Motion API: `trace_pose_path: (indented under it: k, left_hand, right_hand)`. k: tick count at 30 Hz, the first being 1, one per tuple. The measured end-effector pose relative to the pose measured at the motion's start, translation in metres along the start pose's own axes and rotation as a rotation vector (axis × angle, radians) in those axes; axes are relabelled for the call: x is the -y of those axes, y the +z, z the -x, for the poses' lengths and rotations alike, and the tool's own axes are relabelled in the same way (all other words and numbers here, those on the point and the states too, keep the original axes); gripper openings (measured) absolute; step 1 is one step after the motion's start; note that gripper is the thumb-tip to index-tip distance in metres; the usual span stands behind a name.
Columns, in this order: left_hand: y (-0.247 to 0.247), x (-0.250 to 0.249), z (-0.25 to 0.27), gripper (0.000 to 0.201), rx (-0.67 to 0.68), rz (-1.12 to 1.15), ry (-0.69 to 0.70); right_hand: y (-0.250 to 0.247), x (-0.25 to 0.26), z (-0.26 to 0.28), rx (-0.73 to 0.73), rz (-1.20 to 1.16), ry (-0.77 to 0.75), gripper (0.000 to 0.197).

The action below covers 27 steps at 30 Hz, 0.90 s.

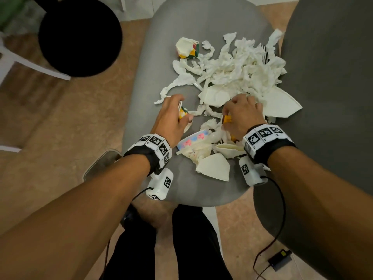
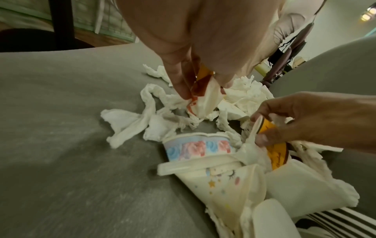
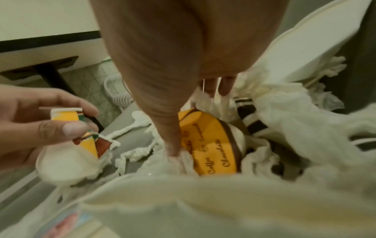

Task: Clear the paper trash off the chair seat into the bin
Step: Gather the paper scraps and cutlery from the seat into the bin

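Observation:
Torn white tissue (image 1: 238,65), broken paper plates (image 1: 280,104) and crushed cups litter the grey chair seat (image 1: 153,77). My left hand (image 1: 181,112) pinches a crushed yellow, red and green paper cup (image 2: 201,96) just above the tissue, at the seat's left side. To its right, my right hand (image 1: 232,116) grips an orange cup (image 3: 209,145) printed with coffee and chocolate wording, half buried in tissue. A pastel flowered cup (image 1: 193,139) lies between my wrists. The round black bin (image 1: 79,35) stands on the floor at the upper left.
Another crushed multicoloured cup (image 1: 187,47) lies at the back of the seat. A second grey chair (image 1: 333,77) stands close on the right. A white frame (image 1: 30,65) runs beside the bin. A cable and a small black device (image 1: 279,259) lie on the floor.

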<state>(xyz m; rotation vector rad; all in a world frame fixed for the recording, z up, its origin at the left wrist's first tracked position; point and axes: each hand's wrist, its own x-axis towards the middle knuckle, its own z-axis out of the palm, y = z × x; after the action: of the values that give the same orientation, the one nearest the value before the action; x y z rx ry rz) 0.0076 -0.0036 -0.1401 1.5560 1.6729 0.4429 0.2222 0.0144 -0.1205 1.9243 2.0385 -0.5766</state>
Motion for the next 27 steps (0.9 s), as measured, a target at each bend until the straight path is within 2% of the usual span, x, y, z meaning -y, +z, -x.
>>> trace_pose_path:
  k: [3, 8, 12, 15, 18, 21, 24, 27]
  left_hand:
    - [-0.005, 0.004, 0.004, 0.045, -0.048, 0.056, -0.006]
    - [-0.016, 0.012, 0.011, 0.044, -0.130, 0.145, -0.005]
    - [-0.027, 0.024, 0.020, 0.042, -0.183, 0.178, -0.014]
    - [-0.040, 0.043, 0.031, 0.046, -0.211, 0.177, -0.050]
    - [-0.055, 0.070, 0.052, 0.048, -0.250, 0.204, -0.110]
    - [-0.075, 0.109, 0.081, 0.049, -0.339, 0.231, -0.190]
    - [-0.095, 0.157, 0.115, 0.048, -0.422, 0.220, -0.279]
    - [-0.106, 0.202, 0.143, 0.050, -0.436, 0.187, -0.373]
  right_hand:
    - [-0.012, 0.008, -0.002, -0.051, -0.150, 0.017, 0.025]
    - [-0.030, 0.022, 0.000, -0.109, -0.493, 0.008, 0.032]
    - [-0.035, 0.046, 0.007, -0.271, -0.585, -0.008, 0.031]
    - [-0.031, 0.081, 0.013, -0.311, -0.668, -0.046, 0.031]
    - [-0.016, 0.130, 0.020, -0.248, -0.737, -0.079, 0.025]
    - [0.007, 0.188, 0.030, -0.086, -0.744, -0.088, 0.016]
    - [0.034, 0.249, 0.044, 0.035, -0.741, -0.158, 0.020]
    - [0.061, 0.293, 0.053, 0.099, -0.731, -0.187, 0.024]
